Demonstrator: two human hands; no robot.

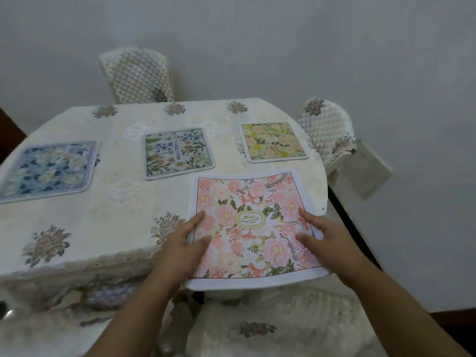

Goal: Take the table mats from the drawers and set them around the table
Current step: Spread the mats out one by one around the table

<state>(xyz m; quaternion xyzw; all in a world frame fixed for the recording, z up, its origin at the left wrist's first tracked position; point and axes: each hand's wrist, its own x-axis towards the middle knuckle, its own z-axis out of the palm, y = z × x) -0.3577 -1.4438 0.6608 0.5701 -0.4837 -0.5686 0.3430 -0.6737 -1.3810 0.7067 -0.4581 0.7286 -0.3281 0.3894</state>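
- At the near table [123, 202] edge, we note the pink mat [253, 228], its near border overhanging.
- Left hand [184, 243] and right hand [325, 235] lie open, fingers spread, on the mat's side edges.
- We find three mats farther back: blue mat [47, 170], green mat [179, 153], yellow mat [273, 141].

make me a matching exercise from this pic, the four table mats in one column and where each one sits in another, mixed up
Mats:
1. blue mat
2. green mat with the word BEAUTIFUL
3. yellow mat
4. pink mat

Places:
A. far right of the table, close to the quilted chair on that side
B. near edge of the table, jutting over it, with both hands on it
C. left side of the table
D. middle of the table, between two other mats

Pairs: 1-C, 2-D, 3-A, 4-B
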